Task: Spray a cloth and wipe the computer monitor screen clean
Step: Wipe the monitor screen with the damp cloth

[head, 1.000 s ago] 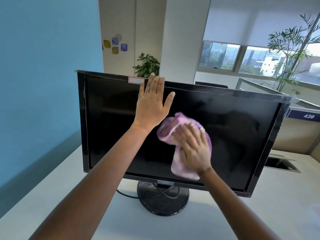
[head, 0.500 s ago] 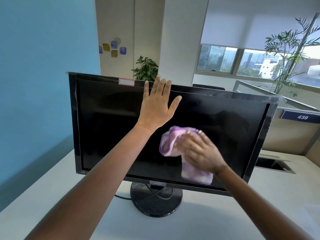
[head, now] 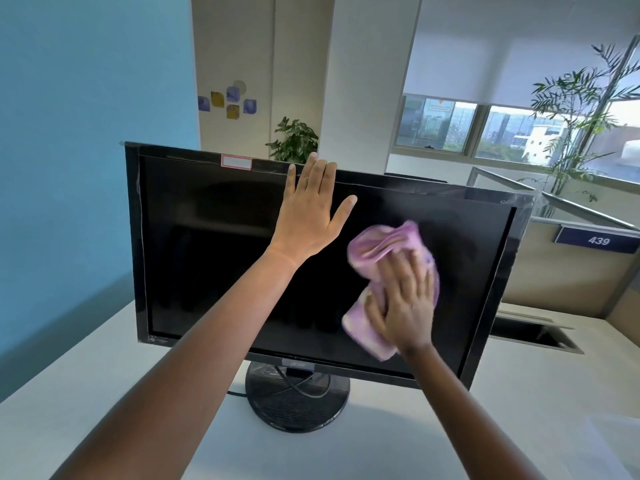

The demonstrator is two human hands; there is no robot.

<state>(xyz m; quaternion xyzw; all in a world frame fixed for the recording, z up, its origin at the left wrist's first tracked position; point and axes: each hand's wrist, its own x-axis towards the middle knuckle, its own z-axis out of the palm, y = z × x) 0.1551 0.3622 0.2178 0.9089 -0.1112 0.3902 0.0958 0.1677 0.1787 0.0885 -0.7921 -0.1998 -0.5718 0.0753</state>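
Head view, close, facing monitor [head: 242,254]

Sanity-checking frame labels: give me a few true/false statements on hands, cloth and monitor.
1. The right hand presses a purple cloth on the monitor screen. True.
2. The left hand holds a spray bottle. False: it lies flat and open against the screen's upper part.
3. The screen is lit. False: it is dark.
4. The monitor stands on a round base. True.
5. The cloth is on the screen's left half. False: right half.
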